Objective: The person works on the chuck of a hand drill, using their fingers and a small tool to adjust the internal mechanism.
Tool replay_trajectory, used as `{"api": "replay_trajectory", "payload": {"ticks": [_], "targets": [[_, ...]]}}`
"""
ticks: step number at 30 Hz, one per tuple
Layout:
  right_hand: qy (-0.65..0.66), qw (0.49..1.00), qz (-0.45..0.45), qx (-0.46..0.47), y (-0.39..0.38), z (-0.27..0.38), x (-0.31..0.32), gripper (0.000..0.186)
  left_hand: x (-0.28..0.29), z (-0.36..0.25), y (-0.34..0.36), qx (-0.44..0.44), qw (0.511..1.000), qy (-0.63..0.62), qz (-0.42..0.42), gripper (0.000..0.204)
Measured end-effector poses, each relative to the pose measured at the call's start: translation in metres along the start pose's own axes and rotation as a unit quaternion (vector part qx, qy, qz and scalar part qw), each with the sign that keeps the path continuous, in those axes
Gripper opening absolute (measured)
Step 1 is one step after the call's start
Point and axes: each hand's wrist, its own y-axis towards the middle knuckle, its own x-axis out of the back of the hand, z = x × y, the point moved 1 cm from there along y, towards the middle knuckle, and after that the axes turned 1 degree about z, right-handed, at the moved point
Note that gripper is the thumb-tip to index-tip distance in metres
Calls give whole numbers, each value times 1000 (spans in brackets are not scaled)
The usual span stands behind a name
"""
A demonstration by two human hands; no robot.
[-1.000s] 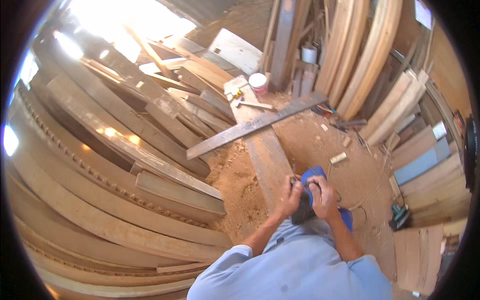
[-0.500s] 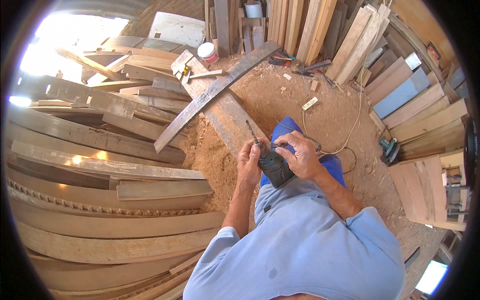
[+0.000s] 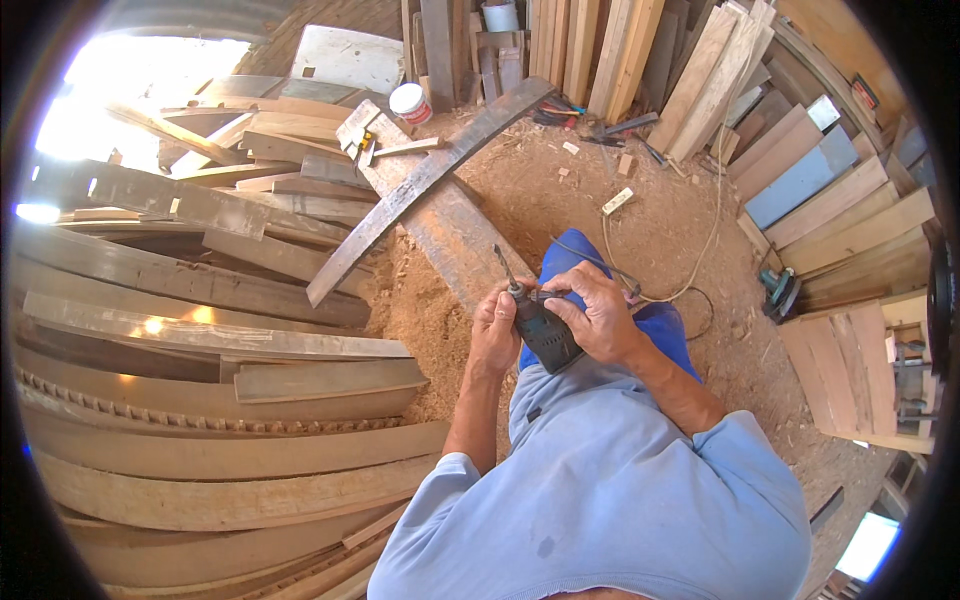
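**Close two-handed work at near range**

From my distant seat I see curved boards [image 3: 240, 475] filling the left side and a dusty floor [image 3: 535, 185] on the right. Between them a low plank table [image 3: 455, 245] runs toward the far left, with a long dark beam [image 3: 430, 180] lying across it.

The dark drill [image 3: 550, 338] is at the near end, held close against the person's body, its bit [image 3: 503, 264] pointing far and slightly left. The left hand [image 3: 493, 340] is curled round the drill's front, thumb against the chuck [image 3: 517, 289]. The right hand [image 3: 602, 312] has thumb and forefinger pinched on a small dark piece [image 3: 547, 296] at the chuck's right side; I take it for a chuck key, but cannot tell whether it is seated.

I judge the step in hand to be tightening or loosening the bit; which, I can't say. To me, the next move calls for a steady left hold and a square, unslipping turn from the right.
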Motion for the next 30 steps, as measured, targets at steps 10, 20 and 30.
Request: {"api": "replay_trajectory", "payload": {"ticks": [10, 20, 30], "targets": [[3, 1000, -8, 13, -1, -1, -3, 17, -4, 1, 0, -22, 998, -25, -56, 42], [-30, 993, -26, 109, 9, -1, -4, 21, 2, 2, 0, -8, 998, -5, -58, 46], [-73, 990, 41, 112, 16, -7, 3, 22, -3, 14, 0, -25, 983, 143, -113, 38]]}}
